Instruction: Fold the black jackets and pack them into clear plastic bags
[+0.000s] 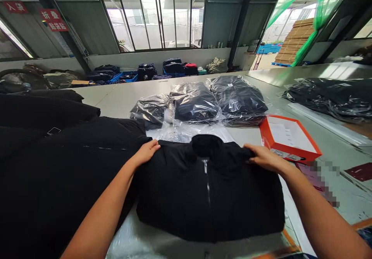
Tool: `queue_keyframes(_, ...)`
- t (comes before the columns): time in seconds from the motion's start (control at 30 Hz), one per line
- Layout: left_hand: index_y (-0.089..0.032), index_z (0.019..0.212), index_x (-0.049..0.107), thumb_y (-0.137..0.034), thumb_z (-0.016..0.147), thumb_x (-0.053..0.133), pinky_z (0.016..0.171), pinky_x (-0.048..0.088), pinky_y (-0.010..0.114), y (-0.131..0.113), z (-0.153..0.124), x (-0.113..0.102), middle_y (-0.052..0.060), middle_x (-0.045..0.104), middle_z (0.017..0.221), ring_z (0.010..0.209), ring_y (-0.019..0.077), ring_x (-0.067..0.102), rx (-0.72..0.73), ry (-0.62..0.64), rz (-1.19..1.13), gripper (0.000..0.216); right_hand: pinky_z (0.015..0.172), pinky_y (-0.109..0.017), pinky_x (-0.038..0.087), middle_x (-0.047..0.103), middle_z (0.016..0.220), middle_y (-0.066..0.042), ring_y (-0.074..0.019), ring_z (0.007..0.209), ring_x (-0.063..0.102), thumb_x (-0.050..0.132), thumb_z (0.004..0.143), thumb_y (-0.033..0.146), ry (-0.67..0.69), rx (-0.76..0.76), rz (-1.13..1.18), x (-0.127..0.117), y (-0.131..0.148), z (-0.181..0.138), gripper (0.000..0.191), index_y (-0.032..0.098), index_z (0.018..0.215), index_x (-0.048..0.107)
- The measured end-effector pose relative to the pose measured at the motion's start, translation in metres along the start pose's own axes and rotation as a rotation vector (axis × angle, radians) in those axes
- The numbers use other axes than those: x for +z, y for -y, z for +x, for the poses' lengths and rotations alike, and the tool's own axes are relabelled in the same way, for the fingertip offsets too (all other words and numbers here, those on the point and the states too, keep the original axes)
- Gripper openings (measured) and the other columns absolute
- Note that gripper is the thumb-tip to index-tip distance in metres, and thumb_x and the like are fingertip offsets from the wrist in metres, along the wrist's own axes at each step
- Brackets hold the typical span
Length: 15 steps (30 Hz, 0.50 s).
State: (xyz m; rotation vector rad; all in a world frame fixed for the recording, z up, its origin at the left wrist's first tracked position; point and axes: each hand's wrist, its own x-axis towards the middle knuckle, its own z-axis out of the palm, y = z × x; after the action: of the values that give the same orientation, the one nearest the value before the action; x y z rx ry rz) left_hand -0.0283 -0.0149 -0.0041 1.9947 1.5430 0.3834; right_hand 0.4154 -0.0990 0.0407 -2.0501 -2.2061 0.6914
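A black zip-up jacket (180, 189) lies folded in front of me, its stand-up collar at the far side and its zip running down the middle. My left hand (147, 151) pinches the jacket's left shoulder. On the opposite shoulder, my right hand (261, 157) grips the fabric, thumb and fingers closed over it. Beside my left forearm rises a stack of black garments (66, 166). Clear plastic bags (136, 232) lie under the near edge of the jacket.
Bagged black garments (194, 102) are piled beyond the jacket. An orange box (290, 138) with white papers stands right of my right hand. More bagged clothes (328, 96) lie at the far right of the table (116, 100). Blue crates (124, 76) line the wall.
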Motion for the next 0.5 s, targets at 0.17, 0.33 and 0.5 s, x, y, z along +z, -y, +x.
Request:
queue_keyframes(0.17, -0.014, 0.111, 0.050, -0.031, 0.088, 0.038, 0.081, 0.042, 0.039, -0.012, 0.029, 0.020, 0.015, 0.057, 0.109, 0.100, 0.0259, 0.054, -0.271, -0.148, 0.402, 0.030, 0.095, -0.065, 0.027, 0.041, 0.139, -0.013, -0.0382, 0.127, 0.032, 0.048, 0.080, 0.036, -0.279, 0.352, -0.267, 0.029, -0.003, 0.038, 0.056, 0.027, 0.135, 0.040)
queue_keyframes(0.33, -0.023, 0.141, 0.024, -0.057, 0.081, 0.045, 0.100, 0.030, 0.053, -0.026, 0.035, 0.064, 0.016, 0.029, 0.146, 0.133, 0.0330, 0.026, -0.115, -0.009, 0.374, 0.072, 0.086, -0.076, 0.024, 0.018, 0.151, -0.013, -0.0516, 0.127, 0.023, 0.031, 0.079, 0.067, -0.264, 0.638, -0.090, 0.084, -0.029, 0.025, 0.073, 0.034, 0.143, 0.024)
queue_keyframes(0.5, -0.041, 0.140, 0.024, -0.057, 0.084, 0.038, 0.098, 0.009, 0.072, -0.031, 0.042, 0.099, 0.005, 0.023, 0.151, 0.138, 0.0385, 0.008, -0.052, 0.060, 0.424, 0.060, 0.088, -0.075, 0.023, 0.014, 0.152, -0.009, -0.0480, 0.131, 0.016, 0.020, 0.082, 0.066, -0.330, 0.642, -0.071, 0.122, -0.041, 0.019, 0.068, 0.040, 0.144, 0.015)
